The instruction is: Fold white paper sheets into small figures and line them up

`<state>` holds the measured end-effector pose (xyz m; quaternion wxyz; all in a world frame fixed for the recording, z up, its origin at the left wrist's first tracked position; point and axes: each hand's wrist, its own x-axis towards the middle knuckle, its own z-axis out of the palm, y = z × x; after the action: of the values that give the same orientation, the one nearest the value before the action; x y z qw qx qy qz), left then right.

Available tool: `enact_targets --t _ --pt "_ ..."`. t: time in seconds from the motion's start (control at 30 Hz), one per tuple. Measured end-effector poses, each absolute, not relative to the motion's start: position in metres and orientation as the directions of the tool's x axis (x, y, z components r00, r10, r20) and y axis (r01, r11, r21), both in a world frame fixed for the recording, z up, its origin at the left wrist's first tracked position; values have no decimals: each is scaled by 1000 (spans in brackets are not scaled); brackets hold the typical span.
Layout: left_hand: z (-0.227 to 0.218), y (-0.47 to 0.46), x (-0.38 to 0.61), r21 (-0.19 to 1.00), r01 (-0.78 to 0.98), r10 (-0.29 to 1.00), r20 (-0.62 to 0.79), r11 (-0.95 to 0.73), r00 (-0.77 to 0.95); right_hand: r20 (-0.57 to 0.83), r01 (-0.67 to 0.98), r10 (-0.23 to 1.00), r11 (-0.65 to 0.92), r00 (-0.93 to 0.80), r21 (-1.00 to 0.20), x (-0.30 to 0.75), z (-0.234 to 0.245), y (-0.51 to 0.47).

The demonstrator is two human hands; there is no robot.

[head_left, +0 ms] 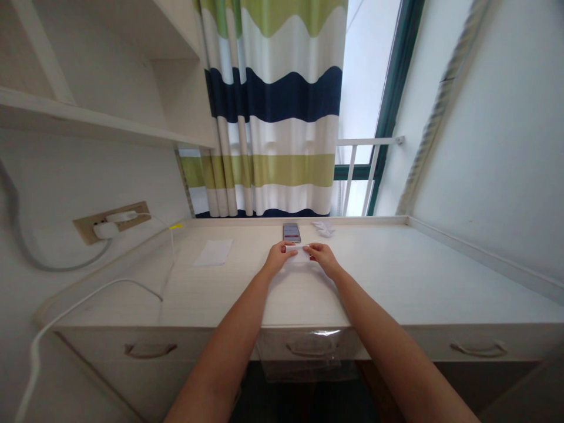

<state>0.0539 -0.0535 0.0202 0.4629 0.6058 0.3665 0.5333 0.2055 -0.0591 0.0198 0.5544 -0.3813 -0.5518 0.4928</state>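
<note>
The small white paper slip [300, 254] is partly hidden by the left hand [278, 257] and right hand [324, 258]; the screen of the dark smartphone [291, 232] just beyond it is too small to read.

A pale wood-grain desk [396, 276] with drawers along its front stretches across the view. A smartphone [291, 232] lies near the back edge, a crumpled white scrap [324, 228] just beside it, and a sheet of white paper [214, 252] further left

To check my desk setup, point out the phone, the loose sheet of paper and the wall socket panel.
Smartphone [291, 232]: head view, middle of its screen.
White sheet of paper [214, 252]: head view, middle of the sheet.
Wall socket panel [143, 214]: head view, right end of its faceplate.
</note>
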Motion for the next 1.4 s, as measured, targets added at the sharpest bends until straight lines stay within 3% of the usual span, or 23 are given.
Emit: enact_targets --t 0.33,0.63,0.87,1.1,1.4 --pt "22 -55 55 966 0 955 256 -259 149 278 -157 955 260 -103 -953 206 18 -55" --pt "19 -51 54 924 105 927 357 -368 113 206 -126 970 190 -129 -974 204 22 -61" --pt "19 -52 55 945 87 942 300 -315 151 264 -99 957 253 -118 -962 204 25 -63" --pt "20 -54 56 979 -97 947 200 -181 249 304 -72 950 299 -68 -952 205 23 -62" --pt "18 -53 57 976 -34 945 215 -214 247 287 -25 953 286 -100 -958 205 21 -61"
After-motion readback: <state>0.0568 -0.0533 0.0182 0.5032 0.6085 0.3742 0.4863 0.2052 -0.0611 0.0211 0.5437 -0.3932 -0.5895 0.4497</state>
